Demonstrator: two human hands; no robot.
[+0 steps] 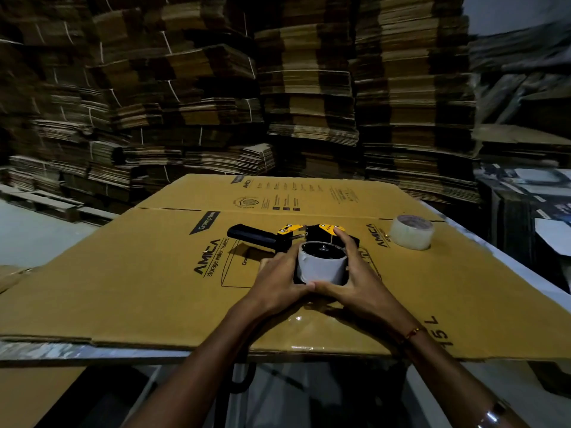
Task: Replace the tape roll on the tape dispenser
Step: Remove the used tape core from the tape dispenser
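Note:
A black and yellow tape dispenser (pixel 278 237) lies on its side on a flattened cardboard box (pixel 154 273), handle pointing left. A grey, nearly bare tape core (pixel 321 267) sits on its spindle. My left hand (pixel 278 282) grips the core's left side and my right hand (pixel 352 279) grips its right side, the forefinger reaching up to the yellow part. My thumbs meet at the front of the core. A full roll of clear tape (pixel 409 231) stands apart at the right on the cardboard.
The cardboard box covers a table whose pale edge (pixel 494 251) shows at the right. High stacks of flat cartons (pixel 278 88) fill the background. A pallet (pixel 46 205) lies on the floor at the left.

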